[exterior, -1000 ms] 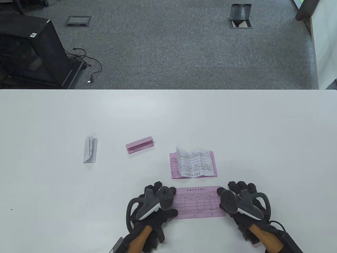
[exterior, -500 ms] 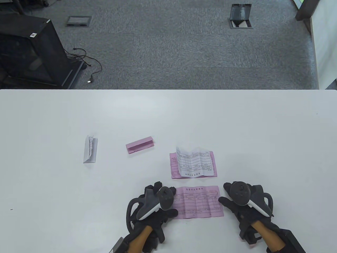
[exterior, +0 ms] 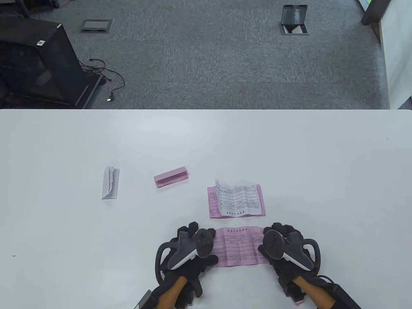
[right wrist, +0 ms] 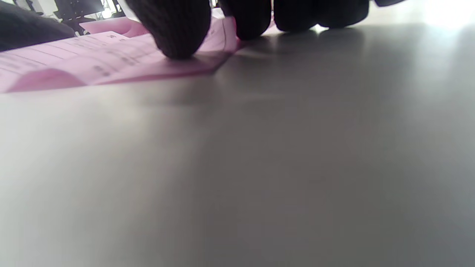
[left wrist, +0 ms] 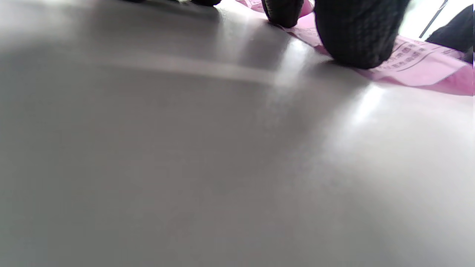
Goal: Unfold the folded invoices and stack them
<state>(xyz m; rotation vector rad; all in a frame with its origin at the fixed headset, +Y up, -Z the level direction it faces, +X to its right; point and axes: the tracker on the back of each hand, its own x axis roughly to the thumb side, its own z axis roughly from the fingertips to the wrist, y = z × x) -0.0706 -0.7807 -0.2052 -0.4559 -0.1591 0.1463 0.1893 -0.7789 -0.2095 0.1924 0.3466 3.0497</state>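
My left hand [exterior: 190, 254] pressed fingertips flat on the left end of the pink invoice [exterior: 239, 247], gripping nothing. The sheet lay unfolded near the surface's [exterior: 96, 145] front edge, long axis left to right, print toward me, slightly buckled. My right hand [exterior: 283, 249] pressed its right end likewise. I judged flattening nearly done; next, lifting it onto the stack [exterior: 236, 201] just beyond.

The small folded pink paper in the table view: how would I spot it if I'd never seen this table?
Start at the white table and find the opened pink and white sheets just beyond the two gloved hands. Look left of those: the folded pink invoice lies alone, a narrow slanted strip. Its neighbour further left, the folded white invoice, is white and stands lengthwise.
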